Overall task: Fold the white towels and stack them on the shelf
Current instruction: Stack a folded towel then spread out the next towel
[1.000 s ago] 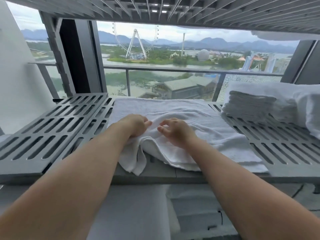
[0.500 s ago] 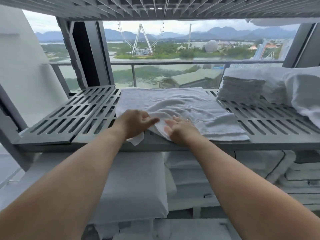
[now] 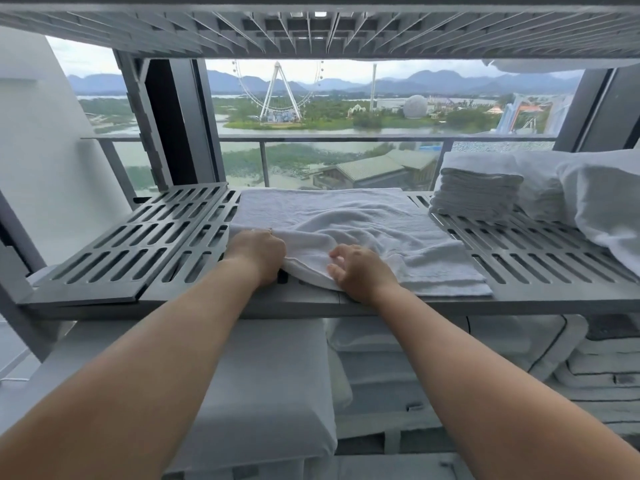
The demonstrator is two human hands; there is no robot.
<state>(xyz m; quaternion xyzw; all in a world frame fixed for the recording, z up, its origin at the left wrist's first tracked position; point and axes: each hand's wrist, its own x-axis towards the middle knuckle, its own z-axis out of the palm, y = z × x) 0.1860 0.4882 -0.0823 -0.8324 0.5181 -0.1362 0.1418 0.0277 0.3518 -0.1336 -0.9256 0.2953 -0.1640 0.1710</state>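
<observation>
Both hands have drawn apart along the near hem of the white towel (image 3: 346,216), which lies on the slatted shelf (image 3: 104,296) just ahead of them: left hand (image 3: 258,252) fisted on the hem, right hand (image 3: 360,271) half-curled on the fold, grip indeterminate; tension evenly and align edges before creasing.

On my feed I see soft overcast daylight coming through the window (image 3: 346,109) at top centre, leaving the white towel (image 3: 346,216) bright but textured and the space under the shelf (image 3: 138,237) dimmer, while the wide lens bows lines near the edges.
</observation>
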